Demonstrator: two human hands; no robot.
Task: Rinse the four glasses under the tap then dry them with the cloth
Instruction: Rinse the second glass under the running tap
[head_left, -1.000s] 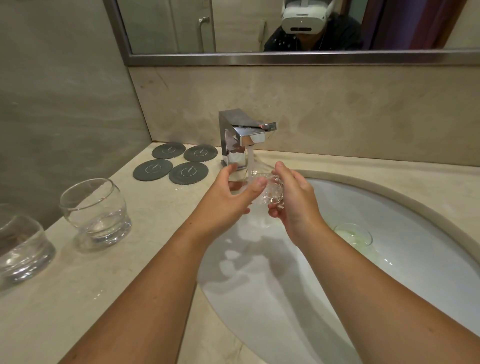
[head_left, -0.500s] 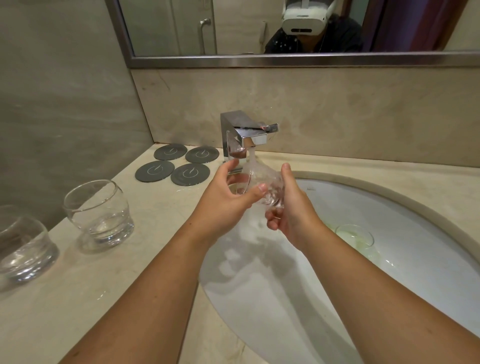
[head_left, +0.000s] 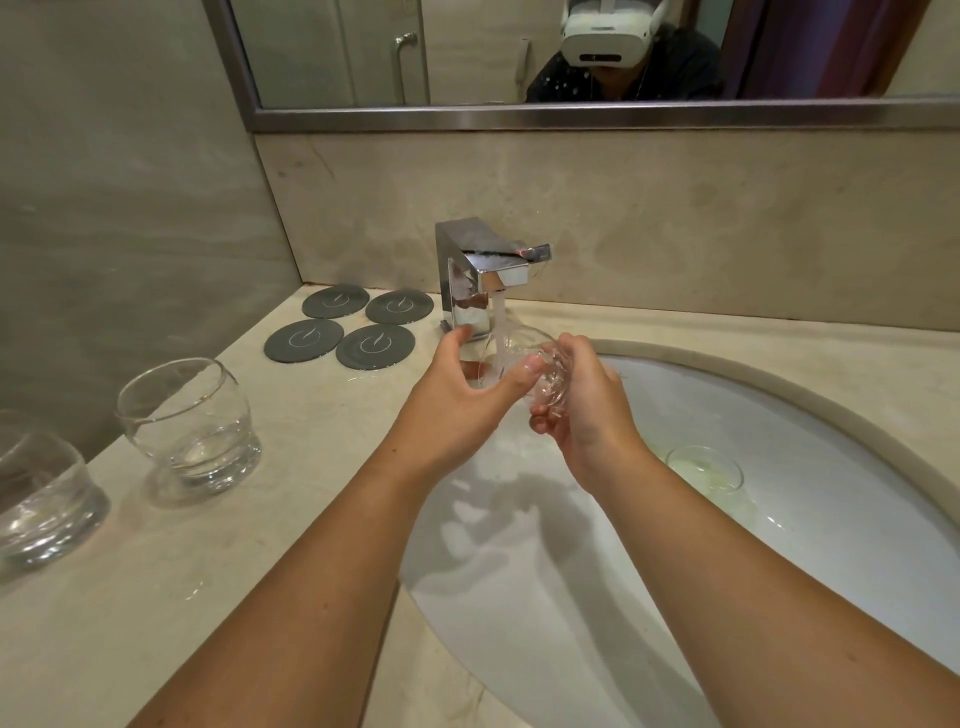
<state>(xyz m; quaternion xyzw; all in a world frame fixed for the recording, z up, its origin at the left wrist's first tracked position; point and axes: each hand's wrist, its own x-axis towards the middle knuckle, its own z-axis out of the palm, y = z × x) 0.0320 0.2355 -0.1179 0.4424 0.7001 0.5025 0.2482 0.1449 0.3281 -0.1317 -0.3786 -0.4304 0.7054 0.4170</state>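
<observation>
1. My left hand and right hand are together over the white oval basin. Both are curled round one clear rounded glass, which is tilted between them.
2. That glass is directly under the square chrome tap, and the water stream runs onto it.
3. A second clear glass stands upright inside the basin, just right of my right wrist.
4. A third clear glass and a fourth clear glass stand upright on the beige stone counter, well to my left.
5. Four dark grey round coasters lie flat in a cluster left of the tap.
</observation>
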